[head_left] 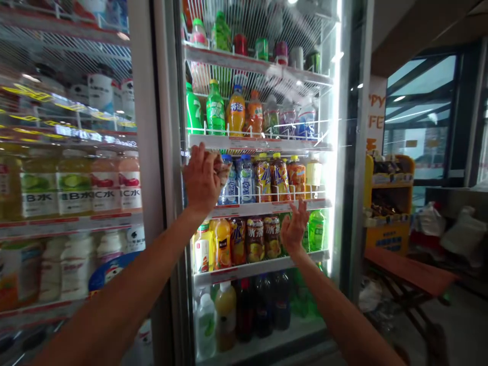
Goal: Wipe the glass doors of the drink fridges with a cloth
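My left hand is raised at the left side of a lit drinks fridge, just below a shelf edge. Its fingers are bent over a crumpled brownish thing, too blurred for me to name. Behind it stand blue-capped drink bottles. Lower and to the right, my right hand holds nothing, fingers apart and loosely curled, in front of the shelf edge. Close to that hand are brown iced-tea bottles and green bottles. Whether either hand touches glass, I cannot tell.
Upper shelves carry green and orange soda bottles and several cans. Dark cola bottles stand at the bottom. A second fridge with juice bottles is at left. At right are a yellow snack rack and a folding table.
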`<action>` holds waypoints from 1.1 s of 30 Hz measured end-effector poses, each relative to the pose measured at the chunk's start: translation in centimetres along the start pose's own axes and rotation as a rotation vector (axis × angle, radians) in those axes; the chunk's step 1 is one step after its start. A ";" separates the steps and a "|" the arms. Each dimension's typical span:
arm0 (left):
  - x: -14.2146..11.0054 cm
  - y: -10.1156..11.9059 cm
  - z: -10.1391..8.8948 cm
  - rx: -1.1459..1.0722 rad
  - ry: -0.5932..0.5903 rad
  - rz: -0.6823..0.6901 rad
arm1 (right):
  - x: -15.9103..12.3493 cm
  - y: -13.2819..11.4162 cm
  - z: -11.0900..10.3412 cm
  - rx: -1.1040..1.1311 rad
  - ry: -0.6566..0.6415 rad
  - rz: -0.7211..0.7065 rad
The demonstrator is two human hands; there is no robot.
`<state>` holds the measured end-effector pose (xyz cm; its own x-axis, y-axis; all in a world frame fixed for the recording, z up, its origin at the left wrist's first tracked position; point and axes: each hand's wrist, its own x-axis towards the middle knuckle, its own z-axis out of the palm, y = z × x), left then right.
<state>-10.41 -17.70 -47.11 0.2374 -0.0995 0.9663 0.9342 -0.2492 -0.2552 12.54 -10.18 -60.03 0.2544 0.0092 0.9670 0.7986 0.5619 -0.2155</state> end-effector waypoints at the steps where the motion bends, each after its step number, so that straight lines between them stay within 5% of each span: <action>1: -0.2 0.4 0.2 0.004 -0.038 0.043 | -0.3 0.0 0.3 -0.015 0.003 0.002; 5: -3.6 3.0 1.5 -0.021 -0.342 0.554 | -1.3 0.1 0.4 -0.035 -0.004 -0.031; 7: -3.1 2.4 1.6 -0.025 -0.401 0.718 | -1.3 0.3 0.2 -0.035 -0.012 -0.049; 9: -0.7 0.4 1.3 0.017 -0.348 0.628 | -1.2 0.4 0.1 -0.032 -0.013 -0.049; 12: 2.0 -1.8 0.5 0.148 -0.116 0.075 | -1.2 0.5 0.2 -0.029 -0.004 -0.036; 13: 1.7 -1.7 0.3 0.166 -0.089 0.012 | -1.3 0.5 0.2 -0.030 -0.003 -0.035; 15: -0.5 -0.5 0.3 0.127 -0.174 0.232 | -1.5 0.6 0.3 -0.035 -0.005 -0.042; 17: -2.9 1.0 0.5 0.005 -0.318 0.704 | -1.7 0.8 0.2 -0.039 -0.017 -0.068; 19: -3.2 1.4 0.7 -0.045 -0.377 0.889 | -1.8 1.0 0.0 -0.040 -0.028 -0.096; 21: -1.5 0.6 0.9 -0.008 -0.303 0.721 | -1.8 1.0 -0.2 -0.038 -0.036 -0.113; 24: 0.1 -0.5 0.9 0.095 -0.111 0.237 | -1.7 0.9 -0.4 -0.039 -0.032 -0.115; 25: -0.5 -0.4 0.8 0.101 -0.120 0.215 | -1.7 0.9 -0.4 -0.041 -0.030 -0.114; 30: -6.8 1.4 0.3 -0.073 -0.450 0.928 | -1.8 1.1 -0.3 -0.041 -0.041 -0.120; 31: -6.9 1.4 0.2 -0.085 -0.458 0.947 | -1.8 1.1 -0.3 -0.037 -0.043 -0.121; 33: -6.0 0.9 0.2 -0.043 -0.403 0.758 | -1.8 1.1 -0.3 -0.033 -0.042 -0.116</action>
<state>-10.91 -17.16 -53.13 0.8772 0.0936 0.4709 0.4764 -0.2910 -0.8297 13.14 -9.85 -62.10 0.1366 -0.0196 0.9904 0.8390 0.5340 -0.1051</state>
